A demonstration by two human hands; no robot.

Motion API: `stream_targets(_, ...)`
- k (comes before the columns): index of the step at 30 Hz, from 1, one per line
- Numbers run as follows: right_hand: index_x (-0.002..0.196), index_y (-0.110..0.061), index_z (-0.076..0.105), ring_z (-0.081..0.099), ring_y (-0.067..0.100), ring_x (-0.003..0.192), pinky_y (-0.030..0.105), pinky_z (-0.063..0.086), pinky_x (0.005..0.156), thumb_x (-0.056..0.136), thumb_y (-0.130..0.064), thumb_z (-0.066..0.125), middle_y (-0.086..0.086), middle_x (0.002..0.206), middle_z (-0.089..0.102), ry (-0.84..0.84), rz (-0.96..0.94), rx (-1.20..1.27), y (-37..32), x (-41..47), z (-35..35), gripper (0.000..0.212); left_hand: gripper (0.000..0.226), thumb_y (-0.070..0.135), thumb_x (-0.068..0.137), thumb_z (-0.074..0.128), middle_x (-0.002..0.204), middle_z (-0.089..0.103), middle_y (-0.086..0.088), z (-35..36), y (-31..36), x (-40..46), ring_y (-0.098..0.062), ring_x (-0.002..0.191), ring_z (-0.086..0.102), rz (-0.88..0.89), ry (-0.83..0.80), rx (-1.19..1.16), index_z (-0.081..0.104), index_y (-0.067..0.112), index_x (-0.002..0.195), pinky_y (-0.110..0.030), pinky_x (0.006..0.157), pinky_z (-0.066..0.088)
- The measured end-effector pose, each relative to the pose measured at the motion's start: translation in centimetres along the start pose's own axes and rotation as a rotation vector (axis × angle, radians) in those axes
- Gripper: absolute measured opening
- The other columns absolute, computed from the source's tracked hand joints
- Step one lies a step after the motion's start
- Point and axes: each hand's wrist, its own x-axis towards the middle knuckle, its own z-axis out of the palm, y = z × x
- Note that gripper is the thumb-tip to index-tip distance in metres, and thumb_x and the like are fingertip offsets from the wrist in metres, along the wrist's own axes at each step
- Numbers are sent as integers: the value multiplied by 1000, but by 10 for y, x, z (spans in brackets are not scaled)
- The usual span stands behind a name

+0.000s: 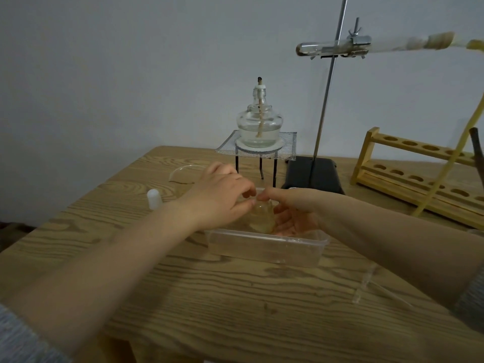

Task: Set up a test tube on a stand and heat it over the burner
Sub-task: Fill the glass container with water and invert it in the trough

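Reaching both bare forearms over the wooden table (235,297), left grip (222,197) and right grip (290,213) clasping a small glass bottle (262,218) inside the clear plastic tub (267,247). Beyond, already clamped on the metal stand (326,100): glass test tube (318,48). Remaining: lighting the unlit glass spirit burner (259,127), sitting aside.

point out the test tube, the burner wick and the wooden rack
test tube (311,49), head view, glass body left of clamp
burner wick (259,79), head view, charred tip
wooden rack (366,155), head view, left end post

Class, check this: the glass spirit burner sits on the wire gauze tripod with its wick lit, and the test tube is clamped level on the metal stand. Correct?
Not quite. In the head view the glass spirit burner on the wire gauze tripod is unlit: no flame shows. The test tube is clamped about level on the metal stand.
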Motion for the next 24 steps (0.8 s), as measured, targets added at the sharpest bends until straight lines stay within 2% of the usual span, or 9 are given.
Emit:
stream_targets(3, 112, -2, 60, 66, 24, 75, 31, 55, 66, 78, -35, 70, 14, 91, 68, 12, -17, -20, 1, 0, 1, 48, 37, 55, 89, 39, 92, 50, 20, -3, 3, 1, -11, 108, 43, -52, -69, -84, 59, 35, 112, -37, 104, 25)
stream_targets(6, 111, -5, 62, 67, 22, 74, 30, 54, 65, 79, -33, 71, 11, 91, 69, 10, -49, -30, 1, -1, 2, 43, 43, 60, 85, 44, 106, 60, 21, -4, 3, 3, -10, 109, 43, -66, -114, -119, 56, 35, 119, -36, 105, 22)
stream_targets(9, 107, -8, 62, 65, 19, 73, 28, 52, 63, 82, -32, 69, 9, 89, 67, 4, -61, -56, 2, -4, 4, 36, 50, 65, 81, 47, 108, 62, 20, -2, 4, 4, -10, 108, 44, -88, -152, -145, 55, 36, 121, -36, 106, 22)
stream_targets(17, 122, -5, 55, 62, 20, 78, 29, 52, 63, 83, -29, 68, 12, 104, 61, -35, -24, -80, -1, -12, 5, 48, 51, 67, 75, 56, 105, 63, 20, -3, 8, 7, -10, 106, 48, -93, -180, -143, 58, 36, 116, -35, 102, 28)
stream_targets(21, 124, 6, 48, 61, 23, 77, 32, 52, 62, 83, -27, 69, 15, 93, 60, -43, 59, -70, -4, -17, 2, 57, 50, 65, 74, 59, 107, 62, 19, -6, 11, 9, -9, 107, 50, -85, -193, -158, 59, 35, 115, -36, 104, 30)
stream_targets(24, 127, 11, 43, 60, 26, 78, 33, 51, 70, 83, -26, 68, 19, 88, 59, -38, 87, -88, -6, -17, 0, 62, 50, 65, 72, 61, 107, 63, 20, -6, 10, 10, -8, 107, 52, -88, -211, -195, 60, 36, 113, -37, 104, 31)
